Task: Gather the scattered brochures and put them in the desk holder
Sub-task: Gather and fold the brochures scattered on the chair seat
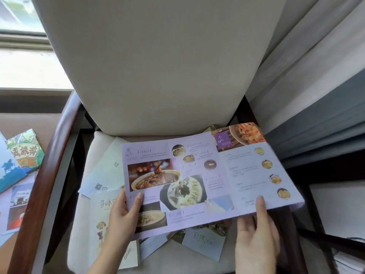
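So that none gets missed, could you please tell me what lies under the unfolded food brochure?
Poking out beneath the unfolded food brochure are a pale sheet with a QR code, a cream booklet and a light-green leaflet. Anything under its middle is covered.

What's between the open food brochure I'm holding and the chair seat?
Head view: more brochures lie on the seat cushion under the open food brochure: a white QR-code brochure, a cream brochure, a pale green brochure.
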